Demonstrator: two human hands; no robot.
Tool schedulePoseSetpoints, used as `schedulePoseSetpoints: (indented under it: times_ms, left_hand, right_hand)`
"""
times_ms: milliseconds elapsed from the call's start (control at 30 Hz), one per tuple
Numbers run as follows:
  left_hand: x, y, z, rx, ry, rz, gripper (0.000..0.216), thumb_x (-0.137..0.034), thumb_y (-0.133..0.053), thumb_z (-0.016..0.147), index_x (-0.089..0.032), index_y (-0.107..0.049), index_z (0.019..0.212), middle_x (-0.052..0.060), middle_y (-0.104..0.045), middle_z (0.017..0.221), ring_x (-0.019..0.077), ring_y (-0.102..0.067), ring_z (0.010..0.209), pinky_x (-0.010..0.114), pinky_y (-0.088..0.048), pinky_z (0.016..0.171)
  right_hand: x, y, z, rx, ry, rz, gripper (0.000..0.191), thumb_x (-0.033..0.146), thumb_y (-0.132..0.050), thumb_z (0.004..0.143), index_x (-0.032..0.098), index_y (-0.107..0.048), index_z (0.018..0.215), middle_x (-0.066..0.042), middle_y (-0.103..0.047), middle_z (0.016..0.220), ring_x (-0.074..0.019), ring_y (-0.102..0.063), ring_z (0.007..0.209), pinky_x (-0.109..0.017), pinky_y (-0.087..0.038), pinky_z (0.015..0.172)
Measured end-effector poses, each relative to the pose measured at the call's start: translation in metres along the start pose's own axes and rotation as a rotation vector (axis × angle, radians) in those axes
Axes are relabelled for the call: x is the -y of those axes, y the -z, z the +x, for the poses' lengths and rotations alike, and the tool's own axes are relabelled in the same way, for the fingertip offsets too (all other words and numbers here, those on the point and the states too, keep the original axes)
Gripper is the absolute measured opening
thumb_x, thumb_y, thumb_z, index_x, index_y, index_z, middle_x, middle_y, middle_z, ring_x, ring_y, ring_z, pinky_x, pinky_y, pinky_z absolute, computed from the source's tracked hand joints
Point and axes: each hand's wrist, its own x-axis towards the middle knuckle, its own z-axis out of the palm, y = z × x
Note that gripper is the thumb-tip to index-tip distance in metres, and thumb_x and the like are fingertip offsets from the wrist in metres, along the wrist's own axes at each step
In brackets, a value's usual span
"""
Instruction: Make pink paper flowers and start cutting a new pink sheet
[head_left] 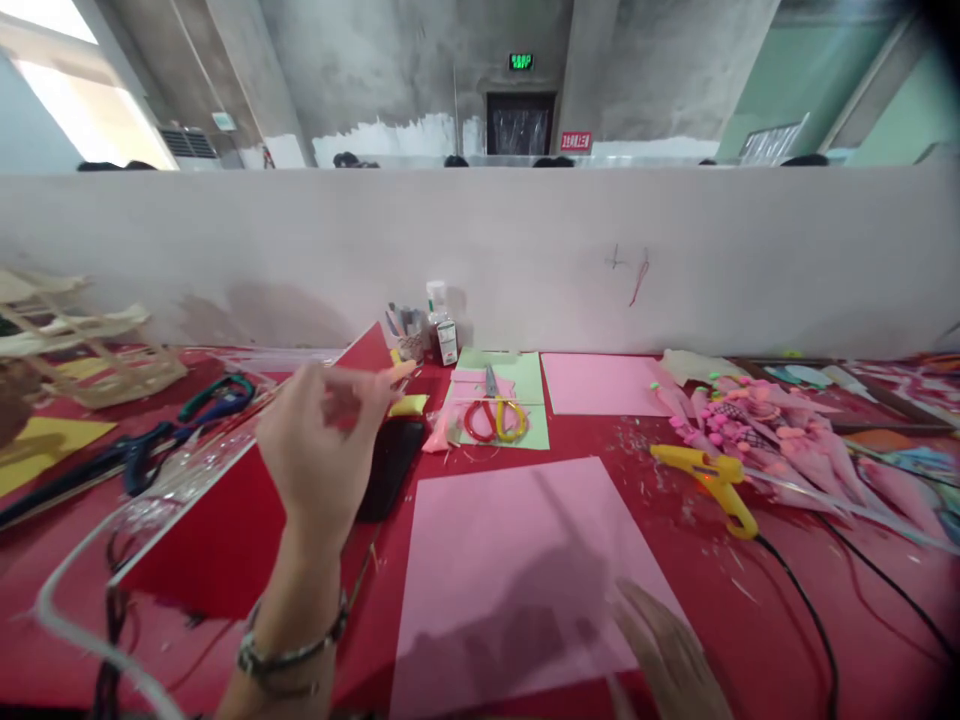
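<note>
My left hand (319, 440) is raised at left of centre, its fingers curled into a pinch and slightly blurred. Whether something small sits between the fingertips I cannot make out. Behind it, a red board (225, 530) with a pale edge stands tilted; contact with the hand is unclear. A large pink paper sheet (510, 540) lies flat in front of me. Over its lower right edge, my right hand (667, 650) is spread with fingers stretched out, blurred and partly cut off by the frame. A yellow glue gun (709, 480) lies right of the sheet.
Red-and-yellow-handled scissors (495, 415) rest on green paper (534, 430). A dark phone-like object (394, 465) lies beside my left wrist. Pink wrapped bundles (772, 430) pile up at right. Scissors (154, 445) and a wooden model (90, 340) are at left; a bottle (444, 335) stands against the partition.
</note>
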Motion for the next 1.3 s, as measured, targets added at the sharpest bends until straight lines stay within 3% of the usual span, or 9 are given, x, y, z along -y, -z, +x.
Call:
schedulePoseSetpoints:
  times_ms: [100, 200, 333, 633, 800, 867, 1000, 1133, 1300]
  left_hand:
    - [0.015, 0.02, -0.068, 0.142, 0.074, -0.076, 0.012, -0.024, -0.057, 0.076, -0.015, -0.051, 0.072, -0.001, -0.057, 0.066, 0.0109, -0.061, 0.066, 0.018, -0.045, 0.056]
    - [0.04, 0.035, -0.125, 0.274, 0.039, 0.124, 0.013, -0.025, -0.055, 0.076, -0.016, -0.052, 0.069, 0.0, -0.057, 0.064, 0.0106, -0.056, 0.06, 0.019, -0.043, 0.056]
    - [0.062, 0.054, -0.167, 0.473, 0.037, 0.367, 0.012, -0.027, -0.047, 0.081, -0.018, -0.054, 0.075, 0.001, -0.058, 0.071, 0.0133, -0.057, 0.062, 0.021, -0.039, 0.05]
    - [0.067, 0.044, -0.155, 0.627, 0.077, 0.51, 0.015, -0.024, -0.04, 0.083, -0.018, -0.052, 0.089, 0.005, -0.057, 0.088, 0.0172, -0.057, 0.071, 0.025, -0.041, 0.057]
    - [0.056, 0.044, -0.149, 0.428, 0.138, 0.479, 0.035, -0.032, -0.043, 0.081, -0.014, -0.047, 0.111, 0.013, -0.051, 0.109, 0.0208, -0.056, 0.085, 0.027, -0.044, 0.062]
    - [0.049, 0.047, -0.146, 0.507, 0.236, 0.341, 0.033, -0.037, -0.04, 0.083, -0.016, -0.05, 0.106, 0.01, -0.057, 0.101, 0.0196, -0.058, 0.082, 0.027, -0.045, 0.065]
    - [0.037, 0.054, -0.152, 0.933, 0.386, 0.151, 0.033, -0.042, -0.029, 0.086, -0.024, -0.054, 0.097, 0.005, -0.062, 0.096, 0.0209, -0.059, 0.088, 0.029, -0.046, 0.07]
    - [0.036, 0.058, -0.169, 0.905, 0.478, 0.012, 0.036, -0.042, -0.039, 0.081, -0.022, -0.047, 0.11, 0.007, -0.06, 0.099, 0.0203, -0.059, 0.085, 0.033, -0.047, 0.074]
    - [0.044, 0.051, -0.173, 0.8, 0.785, -0.397, 0.073, -0.04, -0.057, 0.068, -0.016, -0.025, 0.129, 0.009, -0.06, 0.094, 0.0187, -0.061, 0.076, 0.033, -0.05, 0.071]
  right_hand:
    - [0.014, 0.0, 0.007, 0.129, 0.137, -0.01, 0.063, 0.036, -0.05, 0.075, 0.019, -0.031, 0.132, -0.012, -0.042, 0.129, -0.0282, -0.04, 0.116, -0.039, -0.04, 0.087]
    - [0.025, 0.004, 0.006, 0.258, 0.162, -0.016, 0.069, 0.048, -0.046, 0.076, 0.018, -0.027, 0.134, -0.013, -0.034, 0.135, -0.0301, -0.033, 0.122, -0.043, -0.038, 0.089]
    - [0.026, 0.007, -0.004, 0.365, 0.129, -0.025, 0.064, 0.048, -0.044, 0.078, 0.021, -0.027, 0.134, -0.008, -0.031, 0.137, -0.0263, -0.031, 0.123, -0.041, -0.035, 0.093]
    - [0.023, 0.016, -0.012, 0.335, -0.027, 0.092, 0.035, 0.027, -0.047, 0.081, 0.02, -0.052, 0.115, -0.006, -0.056, 0.115, -0.0215, -0.05, 0.106, -0.039, -0.041, 0.089]
    - [0.023, 0.029, 0.009, 0.074, -0.232, 0.256, 0.027, 0.019, -0.035, 0.087, 0.017, -0.059, 0.098, -0.006, -0.065, 0.093, -0.0149, -0.059, 0.088, -0.028, -0.047, 0.079]
    - [0.025, 0.032, 0.019, 0.061, -0.179, 0.237, 0.027, 0.022, -0.037, 0.087, 0.017, -0.057, 0.105, -0.007, -0.063, 0.1, -0.0168, -0.057, 0.095, -0.031, -0.045, 0.084]
    - [0.031, 0.023, 0.02, 0.355, 0.076, 0.154, 0.057, 0.042, -0.052, 0.076, 0.023, -0.038, 0.128, -0.008, -0.043, 0.13, -0.0255, -0.04, 0.118, -0.044, -0.035, 0.095]
    - [0.027, 0.014, -0.002, 0.456, 0.168, 0.088, 0.061, 0.03, -0.054, 0.072, 0.026, -0.035, 0.13, -0.005, -0.039, 0.133, -0.025, -0.04, 0.118, -0.042, -0.036, 0.094]
    - [0.017, 0.023, -0.004, 0.305, 0.093, 0.078, 0.049, 0.002, -0.036, 0.072, 0.021, -0.053, 0.114, -0.002, -0.06, 0.111, -0.0137, -0.055, 0.099, -0.025, -0.045, 0.084]
